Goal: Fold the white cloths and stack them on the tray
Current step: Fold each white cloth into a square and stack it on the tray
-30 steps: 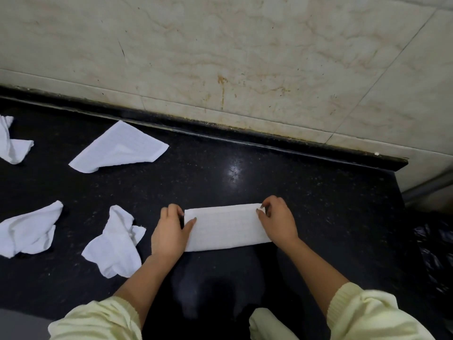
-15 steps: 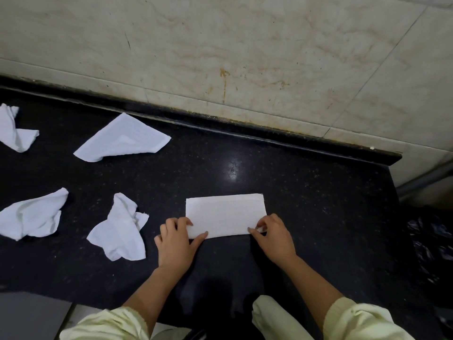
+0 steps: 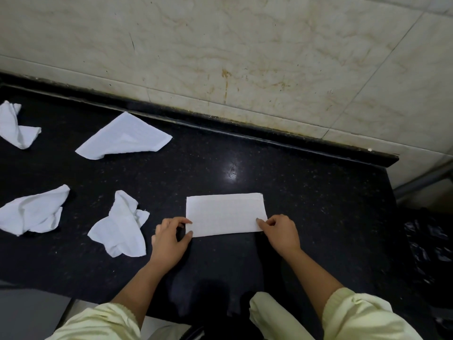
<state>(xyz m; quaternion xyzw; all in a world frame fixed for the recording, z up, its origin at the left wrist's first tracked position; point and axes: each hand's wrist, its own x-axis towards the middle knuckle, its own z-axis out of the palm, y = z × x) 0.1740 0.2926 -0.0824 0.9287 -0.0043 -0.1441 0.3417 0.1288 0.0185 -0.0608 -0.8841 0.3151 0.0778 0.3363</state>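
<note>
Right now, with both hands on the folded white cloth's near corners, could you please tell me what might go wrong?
The left hand and right hand pinch only the near corners of the folded white rectangular cloth, so its layers may slip askew when lifted. The crumpled white cloth beside the left hand could get dragged along.

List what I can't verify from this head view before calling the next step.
No tray identifiable in head view; a grey surface at lower left is cropped by the frame edge.
The upper-left cloth: head view, cut off by the left edge.
Near corners of the folded cloth: covered by the left hand and right hand.
</note>
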